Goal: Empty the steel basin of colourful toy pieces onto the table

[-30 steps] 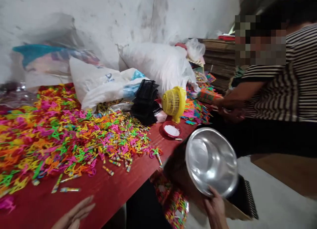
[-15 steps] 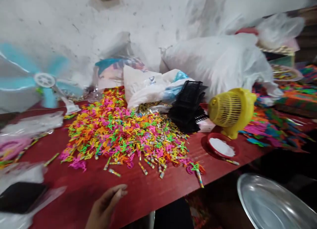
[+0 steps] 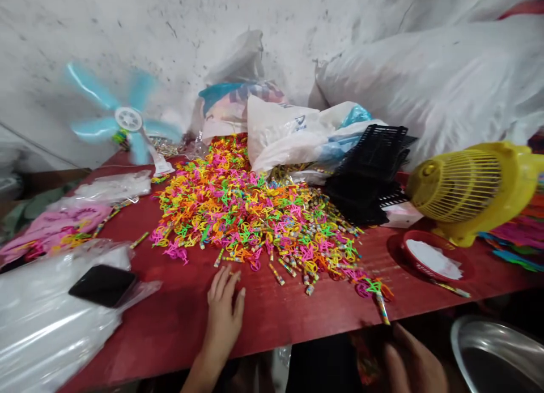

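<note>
My left hand [image 3: 224,314] lies flat on the red table [image 3: 272,319], fingers apart, fingertips just short of the heap of small coloured plastic pieces [image 3: 250,212]. It holds nothing. My right hand [image 3: 414,362] is blurred below the table's front edge, fingers loosely spread, empty, beside a steel bowl [image 3: 497,356] at the lower right. Thin patterned sticks [image 3: 278,274] lie scattered along the heap's near side.
A yellow fan [image 3: 471,189], a red dish of white powder [image 3: 431,257] and stacked black trays [image 3: 369,169] stand at right. White bags [image 3: 429,81] line the wall. A blue fan [image 3: 127,121] spins at back left. A black phone [image 3: 102,284] rests on clear plastic bags [image 3: 46,319].
The view has swung left and closer to the table. My left hand slid forward onto the table toward the heap. My right hand let go of the steel bowl, which now sits lower right.
</note>
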### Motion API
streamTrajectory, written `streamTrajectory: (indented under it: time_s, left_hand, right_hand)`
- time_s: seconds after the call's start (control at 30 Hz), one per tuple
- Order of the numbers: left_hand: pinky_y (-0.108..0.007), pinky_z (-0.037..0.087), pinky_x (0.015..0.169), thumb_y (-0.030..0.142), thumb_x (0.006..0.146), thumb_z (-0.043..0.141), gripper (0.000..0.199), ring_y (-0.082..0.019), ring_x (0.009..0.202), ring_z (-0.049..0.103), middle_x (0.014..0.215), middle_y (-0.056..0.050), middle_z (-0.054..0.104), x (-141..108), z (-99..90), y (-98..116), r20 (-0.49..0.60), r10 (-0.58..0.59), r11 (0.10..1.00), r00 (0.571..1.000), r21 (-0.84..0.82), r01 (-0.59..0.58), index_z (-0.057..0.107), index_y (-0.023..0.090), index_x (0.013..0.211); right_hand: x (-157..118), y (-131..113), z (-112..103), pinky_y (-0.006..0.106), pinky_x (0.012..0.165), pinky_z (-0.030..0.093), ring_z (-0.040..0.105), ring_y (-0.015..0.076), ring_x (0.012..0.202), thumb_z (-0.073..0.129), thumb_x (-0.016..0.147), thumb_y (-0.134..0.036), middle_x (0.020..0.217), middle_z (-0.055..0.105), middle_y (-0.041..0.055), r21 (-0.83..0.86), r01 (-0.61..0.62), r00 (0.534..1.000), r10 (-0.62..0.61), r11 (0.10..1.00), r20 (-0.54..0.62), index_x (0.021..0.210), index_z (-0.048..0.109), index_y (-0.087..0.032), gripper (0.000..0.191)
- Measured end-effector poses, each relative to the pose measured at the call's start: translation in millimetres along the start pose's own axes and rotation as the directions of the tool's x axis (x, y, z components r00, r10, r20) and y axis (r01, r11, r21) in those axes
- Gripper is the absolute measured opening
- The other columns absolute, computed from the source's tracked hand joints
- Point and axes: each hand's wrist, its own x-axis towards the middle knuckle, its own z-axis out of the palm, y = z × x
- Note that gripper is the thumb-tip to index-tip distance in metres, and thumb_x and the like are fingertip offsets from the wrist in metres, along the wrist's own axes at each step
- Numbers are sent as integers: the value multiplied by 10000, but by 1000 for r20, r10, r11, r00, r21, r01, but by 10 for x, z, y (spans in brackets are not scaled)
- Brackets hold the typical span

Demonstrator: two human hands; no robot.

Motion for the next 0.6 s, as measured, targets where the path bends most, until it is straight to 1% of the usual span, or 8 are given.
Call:
streamTrajectory:
  time_s: [0.03,0.07,0.13,0.2,0.27,0.4,0.5,0.6]
  left_hand:
    - [-558,319,1083,352,904,457,416,-307,1388,323,1461,-137,431,33,59,-11,0,34,994,999,108,-34,579,229,1283]
    - [-593,283,1084,348,906,473,468,-330,1430,218,1527,-149,316,63,115,-22,24,48,978,999,202,-52,502,233,1358]
    - [-633,247,1073,373,887,537,585,-377,1449,97,1579,-173,138,97,211,-57,90,48,941,995,329,-75,382,247,1437]
    - [-636,226,1079,407,859,588,678,-396,1447,62,1588,-181,39,90,273,-111,113,76,915,991,387,-114,316,267,1464]
    - [-627,218,1089,426,849,602,746,-392,1448,41,1591,-167,-30,56,298,-180,94,132,896,987,415,-159,233,299,1485]
    - [-612,280,1078,423,857,590,849,-391,1449,34,1591,-160,-68,4,296,-279,77,197,880,977,425,-211,56,309,1506]
    - [-612,309,1068,442,857,581,877,-398,1447,55,1589,-169,-79,34,313,-274,48,216,876,975,432,-215,20,284,1512]
    - [-613,317,1069,442,855,581,876,-398,1445,70,1591,-155,-92,96,348,-244,15,230,873,973,439,-213,27,282,1514]
  right_hand:
    - [73,-154,228,586,1125,252,387,375,1317,616,740,-563,1363,502,133,-151,266,964,-260,952,59,1257,565,-221,622]
    - [167,-299,464,572,1122,250,363,349,1337,540,815,-555,1418,441,139,-224,454,891,-437,862,122,1310,516,-217,600]
    - [385,-532,919,570,1094,270,274,339,1388,465,869,-575,1514,276,163,-326,620,782,-594,714,187,1419,382,-202,669]
    - [590,-675,1287,611,1074,240,186,378,1412,443,851,-650,1546,158,201,-436,640,755,-625,633,200,1461,304,-163,792]
    - [742,-755,1532,634,1074,183,140,395,1421,429,838,-686,1544,169,206,-519,631,749,-626,576,216,1460,313,-169,817]
    - [961,-887,1738,647,1074,105,126,402,1423,456,816,-703,1533,221,211,-598,627,736,-632,499,244,1460,320,-203,827]
    - [1141,-1038,1850,638,1068,135,185,409,1405,484,790,-718,1531,216,224,-578,654,727,-618,488,301,1480,272,-203,886]
    - [1231,-1243,2069,612,1060,194,270,398,1367,508,801,-686,1490,289,221,-491,730,673,-624,476,396,1486,260,-205,874]
